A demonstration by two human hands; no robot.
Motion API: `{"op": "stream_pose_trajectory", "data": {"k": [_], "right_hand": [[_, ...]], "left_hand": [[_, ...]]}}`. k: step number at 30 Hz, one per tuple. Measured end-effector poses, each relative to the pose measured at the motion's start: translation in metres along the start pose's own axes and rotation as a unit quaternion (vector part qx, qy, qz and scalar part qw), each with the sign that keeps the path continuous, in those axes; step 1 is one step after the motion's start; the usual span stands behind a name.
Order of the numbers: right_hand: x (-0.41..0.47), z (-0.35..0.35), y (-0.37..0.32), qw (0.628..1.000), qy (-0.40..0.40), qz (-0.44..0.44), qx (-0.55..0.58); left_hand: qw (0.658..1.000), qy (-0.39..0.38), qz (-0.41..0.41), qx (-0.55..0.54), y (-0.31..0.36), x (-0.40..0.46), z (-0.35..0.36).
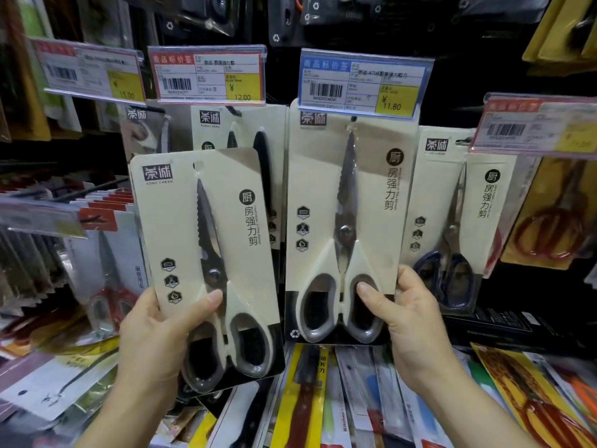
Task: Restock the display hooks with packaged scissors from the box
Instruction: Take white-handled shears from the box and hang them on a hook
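A pack of scissors [206, 253] is held up in the left hand [155, 331]. The thumb lies across the front of the card and the other fingers are curled behind it. This pack is tilted a little, with its top leaning to the left, and it is not on any hook. Its small hanging hole [197, 165] is free and easy to see near the top.

A second pack [342, 227] is gripped low down by the right hand [410, 318]. The thumb is pressed on the front near the scissor handles, and the fingers are wrapped round the right edge. The top of this pack is tucked under the blue price tag [363, 82]. It looks as if it is being slid onto the hook there, but the hook itself is hidden by the tag, so it cannot be told if the pack is fully on. The box cannot be seen.

To do this step well, the right pack should be kept straight and pushed back gently until it hangs by itself. It should be let go only when it does not drop. Then the left pack should be turned upright, and its hole should be lined up with the hook tip before it is pushed on. The price tag may need to be lifted so the tip can be seen.
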State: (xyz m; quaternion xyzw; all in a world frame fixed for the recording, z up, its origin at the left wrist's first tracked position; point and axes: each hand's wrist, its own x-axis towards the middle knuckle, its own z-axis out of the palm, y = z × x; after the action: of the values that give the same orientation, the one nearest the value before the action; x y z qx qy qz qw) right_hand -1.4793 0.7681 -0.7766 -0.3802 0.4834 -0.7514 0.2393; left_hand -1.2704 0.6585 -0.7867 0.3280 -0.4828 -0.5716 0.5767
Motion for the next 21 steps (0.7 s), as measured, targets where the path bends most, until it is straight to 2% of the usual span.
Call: {"op": "stream_pose_trajectory", "data": {"k": [6,11,16,21], "right_hand": [[0.013,0.0,0.004,0.999,0.016,0.024,-0.025],[0.041,0.001,0.006,0.983,0.048,0.025,-0.178],[0.072,0.01,0.007,0.94,0.064,0.073,-0.326],[0.096,0.01,0.014,0.89,0.033,0.205,-0.406]], "left_hand": [[1.0,-0.022,-0.004,0.01,-0.002,0.001,0.005],[0.999,-0.039,-0.02,0.018,-0.006,-0.003,0.007],[0.998,-0.056,-0.033,0.02,-0.008,-0.01,0.018],[0.995,-0.086,-0.043,0.03,-0.01,-0.02,0.029]]}}
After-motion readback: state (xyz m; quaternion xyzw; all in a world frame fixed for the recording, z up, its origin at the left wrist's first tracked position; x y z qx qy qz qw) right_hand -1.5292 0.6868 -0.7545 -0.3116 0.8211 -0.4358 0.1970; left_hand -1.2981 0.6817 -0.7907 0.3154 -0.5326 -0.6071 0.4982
